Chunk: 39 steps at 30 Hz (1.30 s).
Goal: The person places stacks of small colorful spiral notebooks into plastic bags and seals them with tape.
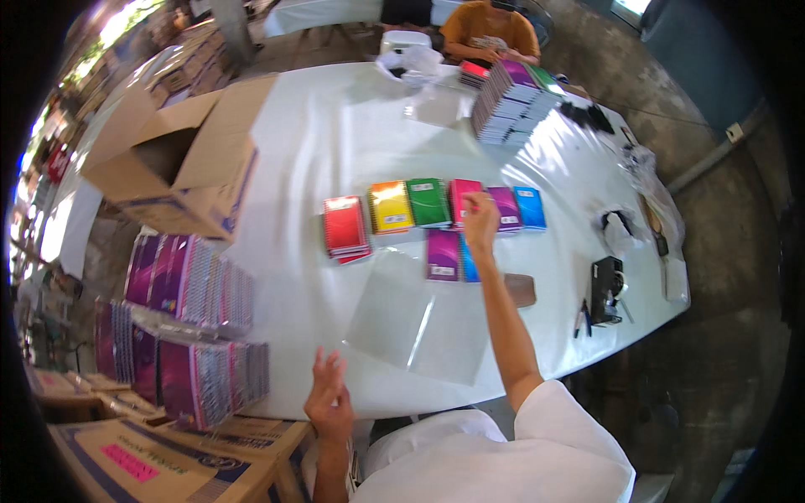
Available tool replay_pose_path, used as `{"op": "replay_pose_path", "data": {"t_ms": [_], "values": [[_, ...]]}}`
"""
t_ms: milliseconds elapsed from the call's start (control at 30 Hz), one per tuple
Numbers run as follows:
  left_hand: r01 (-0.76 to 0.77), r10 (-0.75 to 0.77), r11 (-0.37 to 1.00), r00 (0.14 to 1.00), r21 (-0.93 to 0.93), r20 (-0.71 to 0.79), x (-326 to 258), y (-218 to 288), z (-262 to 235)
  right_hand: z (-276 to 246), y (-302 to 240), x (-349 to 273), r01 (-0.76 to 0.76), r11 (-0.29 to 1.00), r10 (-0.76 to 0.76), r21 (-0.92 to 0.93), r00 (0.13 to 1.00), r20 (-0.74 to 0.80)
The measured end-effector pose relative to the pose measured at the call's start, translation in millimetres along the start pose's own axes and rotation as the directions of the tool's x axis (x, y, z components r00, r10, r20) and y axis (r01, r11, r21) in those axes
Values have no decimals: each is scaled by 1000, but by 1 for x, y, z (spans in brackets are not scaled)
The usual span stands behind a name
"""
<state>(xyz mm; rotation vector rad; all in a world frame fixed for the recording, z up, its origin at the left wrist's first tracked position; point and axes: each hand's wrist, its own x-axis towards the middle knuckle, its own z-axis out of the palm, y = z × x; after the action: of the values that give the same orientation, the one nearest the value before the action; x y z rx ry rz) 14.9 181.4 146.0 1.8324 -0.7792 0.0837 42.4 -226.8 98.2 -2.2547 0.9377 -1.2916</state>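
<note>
My right hand (481,225) is stretched over a pink spiral notebook (463,193) in a row of small notebooks, its fingers bent together at that cover's right side. Left of it lie green (428,202), yellow (390,206) and red (344,225) notebooks. To its right are a purple notebook (505,208) and a blue one (529,207). Another purple notebook (443,255) lies in front, with a blue one partly hidden by my right forearm. My left hand (329,401) is raised near the table's front edge, fingers apart, holding nothing. A clear plastic sheet (386,323) lies flat between my arms.
Stacks of purple notebooks (184,289) and an open cardboard box (180,159) stand at the left. A closed carton (159,461) is near left. A tall notebook stack (506,105) stands far right, before a seated person (495,33). A black box (605,289) and pens (583,318) lie right.
</note>
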Motion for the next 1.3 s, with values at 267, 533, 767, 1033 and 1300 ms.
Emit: {"op": "replay_pose_path", "data": {"t_ms": [267,533,767,1033,1300], "values": [[145,-68,960,952,-241,299,87,-11,150,-29,204,30,-207,747,401,-632,899,179],[157,-21,950,893,-269,450,146,-7,321,-18,208,51,-182,734,510,-655,784,353],[160,-13,944,891,-288,454,164,2,363,-22,213,40,-138,755,443,-641,828,343],[-26,80,993,873,-119,480,181,-5,363,-40,203,68,-178,759,519,-626,746,417],[-172,114,985,680,6,724,248,20,360,-92,108,120,266,868,-496,420,521,694]]}}
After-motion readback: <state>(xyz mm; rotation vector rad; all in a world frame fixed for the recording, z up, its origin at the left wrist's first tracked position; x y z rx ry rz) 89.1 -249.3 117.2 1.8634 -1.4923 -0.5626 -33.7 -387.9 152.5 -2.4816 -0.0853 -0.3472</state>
